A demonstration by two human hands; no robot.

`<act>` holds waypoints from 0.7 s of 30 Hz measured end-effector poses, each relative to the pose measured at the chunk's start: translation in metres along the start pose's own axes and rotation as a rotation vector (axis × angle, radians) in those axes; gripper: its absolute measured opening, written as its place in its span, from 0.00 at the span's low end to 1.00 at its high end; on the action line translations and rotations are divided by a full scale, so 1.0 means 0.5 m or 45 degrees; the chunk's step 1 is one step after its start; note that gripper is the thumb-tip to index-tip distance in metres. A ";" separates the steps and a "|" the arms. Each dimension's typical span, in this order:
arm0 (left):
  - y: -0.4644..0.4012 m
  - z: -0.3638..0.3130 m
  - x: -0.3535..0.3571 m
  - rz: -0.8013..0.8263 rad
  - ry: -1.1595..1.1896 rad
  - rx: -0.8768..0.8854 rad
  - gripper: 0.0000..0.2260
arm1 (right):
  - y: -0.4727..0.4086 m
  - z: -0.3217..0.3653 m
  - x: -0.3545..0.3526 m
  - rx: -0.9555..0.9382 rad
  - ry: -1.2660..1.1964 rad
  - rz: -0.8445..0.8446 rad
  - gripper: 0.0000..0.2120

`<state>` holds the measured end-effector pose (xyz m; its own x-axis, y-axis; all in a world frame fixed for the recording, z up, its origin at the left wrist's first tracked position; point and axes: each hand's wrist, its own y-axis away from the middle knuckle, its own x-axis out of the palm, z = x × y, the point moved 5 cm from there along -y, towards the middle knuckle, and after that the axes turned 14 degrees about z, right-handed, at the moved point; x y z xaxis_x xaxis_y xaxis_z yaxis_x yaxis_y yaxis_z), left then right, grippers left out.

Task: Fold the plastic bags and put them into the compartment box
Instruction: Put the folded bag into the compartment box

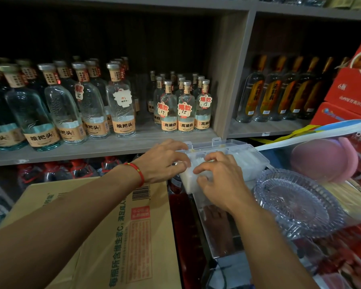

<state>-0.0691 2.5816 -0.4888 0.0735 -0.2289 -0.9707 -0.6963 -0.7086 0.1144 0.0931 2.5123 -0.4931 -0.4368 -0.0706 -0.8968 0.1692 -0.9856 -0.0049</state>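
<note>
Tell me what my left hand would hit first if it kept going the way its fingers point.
Probably the compartment box: the left hand points right, its fingers already at the box's left end, close to the right hand. Depth is hard to judge.
</note>
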 end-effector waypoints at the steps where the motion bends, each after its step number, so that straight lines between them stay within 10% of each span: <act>1: -0.002 -0.003 0.000 -0.007 0.009 0.020 0.27 | 0.000 -0.003 -0.002 0.007 -0.017 -0.012 0.12; 21: 0.045 -0.016 0.012 -0.199 0.118 0.030 0.21 | 0.007 0.007 0.001 0.032 -0.115 0.101 0.20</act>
<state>-0.0786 2.5588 -0.4902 0.2467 -0.1782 -0.9526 -0.6877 -0.7247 -0.0426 0.0902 2.5081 -0.4919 -0.5011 -0.1607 -0.8504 0.1847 -0.9798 0.0763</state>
